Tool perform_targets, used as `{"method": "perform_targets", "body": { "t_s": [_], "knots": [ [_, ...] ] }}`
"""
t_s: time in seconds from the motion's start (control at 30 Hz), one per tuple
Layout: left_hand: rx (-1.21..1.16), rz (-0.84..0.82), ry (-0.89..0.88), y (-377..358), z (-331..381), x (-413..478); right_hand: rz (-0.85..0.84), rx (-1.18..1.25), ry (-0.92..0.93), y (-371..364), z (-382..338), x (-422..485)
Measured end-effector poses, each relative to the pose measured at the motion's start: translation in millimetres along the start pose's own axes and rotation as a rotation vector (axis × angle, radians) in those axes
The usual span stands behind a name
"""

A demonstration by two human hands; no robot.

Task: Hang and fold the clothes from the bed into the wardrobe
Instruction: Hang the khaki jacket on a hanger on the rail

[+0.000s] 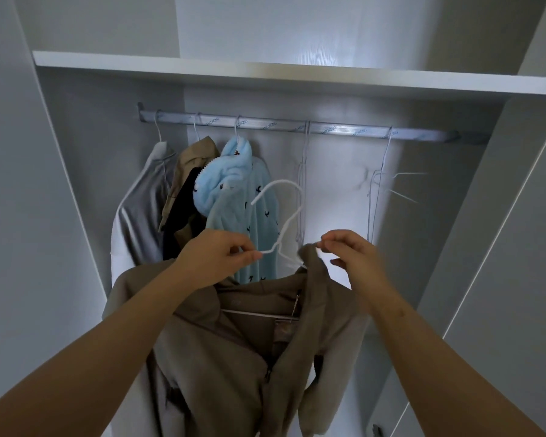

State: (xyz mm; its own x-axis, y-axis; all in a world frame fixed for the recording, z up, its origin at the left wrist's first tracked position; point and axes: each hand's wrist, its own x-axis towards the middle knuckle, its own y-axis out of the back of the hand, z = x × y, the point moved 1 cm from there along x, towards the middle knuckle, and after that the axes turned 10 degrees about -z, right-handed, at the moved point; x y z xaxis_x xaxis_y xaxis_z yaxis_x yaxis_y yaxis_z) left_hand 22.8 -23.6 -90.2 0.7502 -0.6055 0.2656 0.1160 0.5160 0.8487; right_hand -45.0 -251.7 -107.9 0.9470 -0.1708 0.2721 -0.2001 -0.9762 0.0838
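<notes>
Sagging brown jacket (on white hanger)

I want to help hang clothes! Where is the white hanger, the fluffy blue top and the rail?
white hanger (pixel 281 182), head view, hook's top.
fluffy blue top (pixel 224 181), head view, its hood.
rail (pixel 344 128), head view, bare middle.

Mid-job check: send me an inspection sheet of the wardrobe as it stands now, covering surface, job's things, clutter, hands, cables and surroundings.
Surface: white shelf above the rail; bed not in view.
Job's things: brown jacket sits on a white hanger, hook not yet on the rail. Grey garment, tan garment and blue fleece hang at the rail's left.
Clutter: empty hangers at mid rail, more to the right.
Hands: left hand pinches the white hanger; right hand pinches the jacket's collar edge.
Cables: nothing seen.
Surroundings: grey side panels on both sides.
</notes>
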Motion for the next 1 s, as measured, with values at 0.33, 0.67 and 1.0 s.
{"method": "perform_targets", "body": {
  "t_s": [0.33, 0.67, 1.0],
  "knots": [
    [-0.200, 0.044, -0.013, 9.1, 2.5, 1.3, 0.022, -0.406, -0.221, -4.0, 19.8, 0.1],
    [0.016, -0.383, 0.524, 5.6, -25.7, 5.8, 0.165, -0.400, -0.200, 11.4, 30.8, -4.3],
    [-0.954, 0.278, 0.126, 8.2, 11.5, 27.4, 0.076, -0.488, -0.172, 5.3, 32.3, -10.5]
  ]
}}
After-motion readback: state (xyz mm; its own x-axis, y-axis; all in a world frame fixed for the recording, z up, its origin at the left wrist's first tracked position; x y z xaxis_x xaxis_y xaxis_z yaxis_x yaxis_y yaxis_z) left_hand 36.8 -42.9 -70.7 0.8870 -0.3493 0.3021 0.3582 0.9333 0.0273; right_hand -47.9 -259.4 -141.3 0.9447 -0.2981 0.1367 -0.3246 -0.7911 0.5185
